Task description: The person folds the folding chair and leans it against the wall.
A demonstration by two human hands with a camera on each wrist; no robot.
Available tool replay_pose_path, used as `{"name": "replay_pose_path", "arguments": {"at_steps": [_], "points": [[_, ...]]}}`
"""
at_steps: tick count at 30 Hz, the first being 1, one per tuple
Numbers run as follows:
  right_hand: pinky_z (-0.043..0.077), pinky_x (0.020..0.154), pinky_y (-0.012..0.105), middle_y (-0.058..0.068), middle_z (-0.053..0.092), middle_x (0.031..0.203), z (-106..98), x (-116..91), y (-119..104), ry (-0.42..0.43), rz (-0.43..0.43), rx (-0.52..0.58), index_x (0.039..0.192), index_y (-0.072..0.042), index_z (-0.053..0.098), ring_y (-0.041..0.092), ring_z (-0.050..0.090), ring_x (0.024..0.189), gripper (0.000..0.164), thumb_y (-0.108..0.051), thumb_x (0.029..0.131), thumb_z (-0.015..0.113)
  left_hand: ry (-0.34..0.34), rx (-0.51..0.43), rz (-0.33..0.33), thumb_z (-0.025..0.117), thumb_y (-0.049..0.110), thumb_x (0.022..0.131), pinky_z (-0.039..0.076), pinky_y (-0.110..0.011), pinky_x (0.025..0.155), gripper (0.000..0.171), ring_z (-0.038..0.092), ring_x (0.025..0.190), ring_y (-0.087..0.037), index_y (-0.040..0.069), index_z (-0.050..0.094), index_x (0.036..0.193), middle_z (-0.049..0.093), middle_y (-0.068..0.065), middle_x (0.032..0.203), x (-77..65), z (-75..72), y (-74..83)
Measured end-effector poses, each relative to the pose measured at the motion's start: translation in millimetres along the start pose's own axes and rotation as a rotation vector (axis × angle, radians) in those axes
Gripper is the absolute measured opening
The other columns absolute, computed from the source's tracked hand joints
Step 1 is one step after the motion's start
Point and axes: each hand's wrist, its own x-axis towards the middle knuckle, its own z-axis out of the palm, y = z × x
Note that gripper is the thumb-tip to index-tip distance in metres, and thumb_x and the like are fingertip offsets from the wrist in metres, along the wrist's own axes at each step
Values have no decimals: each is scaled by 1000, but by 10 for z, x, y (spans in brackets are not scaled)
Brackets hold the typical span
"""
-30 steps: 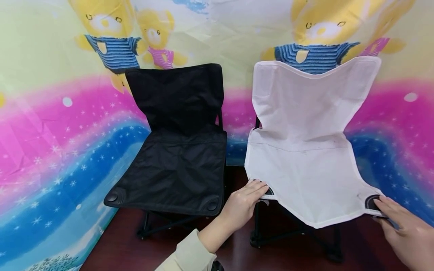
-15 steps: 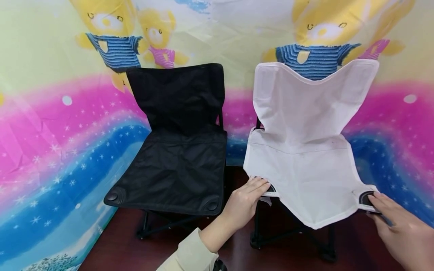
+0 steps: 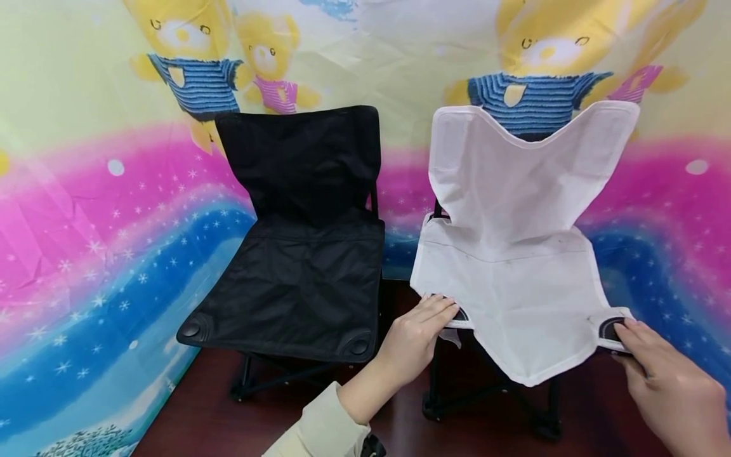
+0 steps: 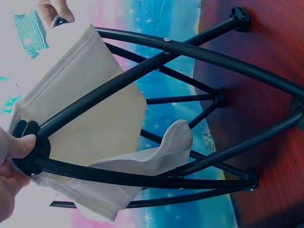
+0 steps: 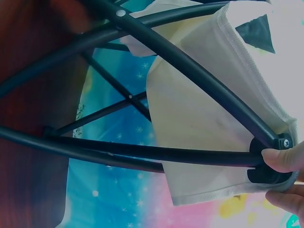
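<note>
A white folding chair (image 3: 531,298) stands at the right in the head view, its seat cloth sagging to a point at the front. My left hand (image 3: 419,333) grips its front left corner, fingers over the black patch. At the front right corner, my right hand (image 3: 665,365) holds on the same way, beside another black patch (image 3: 611,329). From below, the left wrist view shows my left thumb on a black plastic joint (image 4: 32,147) where the tubes meet. In the right wrist view, my right thumb presses a matching joint (image 5: 270,164). Crossed black tubes (image 5: 180,66) run under the cloth.
A black folding chair (image 3: 308,285) stands opened out just left of the white one. Behind both hangs a backdrop (image 3: 143,190) printed with bears and pink and blue bands. The chairs stand on a dark reddish-brown surface (image 3: 217,419).
My right hand has moved left with its corner, bringing the two front corners closer together. The seat folds deeper in the middle, and the backrest's top edge dips lower. My left hand has barely shifted.
</note>
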Motion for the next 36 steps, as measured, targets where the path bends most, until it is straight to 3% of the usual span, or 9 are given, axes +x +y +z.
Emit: {"name": "replay_pose_path", "arguments": {"at_steps": [5, 7, 14, 18, 26, 36], "points": [[33, 91, 38, 19, 49, 115, 10, 25, -20, 38, -28, -1, 110, 6, 56, 0, 25, 118, 69, -49, 90, 19, -8, 16, 5, 57, -8, 76, 27, -21, 95, 34, 49, 107, -15, 3, 60, 108, 58, -7, 110, 21, -11, -1], [34, 90, 40, 18, 50, 114, 17, 39, -33, 55, -38, -4, 108, 6, 57, -1, 26, 118, 68, -48, 90, 20, -8, 19, 4, 57, -8, 76, 27, -21, 95, 34, 49, 107, -15, 4, 60, 108, 58, -6, 110, 29, -13, -1], [36, 87, 45, 19, 51, 112, 26, 84, -99, 73, -31, -14, 105, 8, 58, 26, 45, 108, 69, -47, 91, 18, 3, 26, 4, 57, -9, 75, 27, -21, 96, 34, 49, 107, -15, 4, 61, 107, 58, -6, 109, 52, -26, 2], [36, 85, 47, 19, 51, 111, 33, 95, -116, 82, -39, -8, 105, 7, 59, 30, 48, 104, 69, -47, 91, 19, 1, 42, 8, 58, -8, 75, 27, -22, 96, 35, 49, 108, -15, 5, 61, 107, 58, -5, 109, 66, -29, 2], [27, 96, 31, 21, 53, 109, 44, 110, -121, 110, -118, 1, 109, 4, 57, 11, 36, 115, 59, -41, 93, 23, -3, 61, 7, 59, -9, 73, 27, -22, 96, 37, 48, 108, -15, 5, 61, 107, 58, -5, 110, 80, -47, 6], [28, 96, 31, 22, 54, 106, 56, 133, -167, 125, -109, -1, 106, 6, 58, 26, 47, 107, 58, -39, 94, 24, 7, 62, 17, 58, -10, 72, 27, -22, 96, 37, 49, 107, -15, 5, 61, 106, 59, -5, 109, 107, -40, 6]]}}
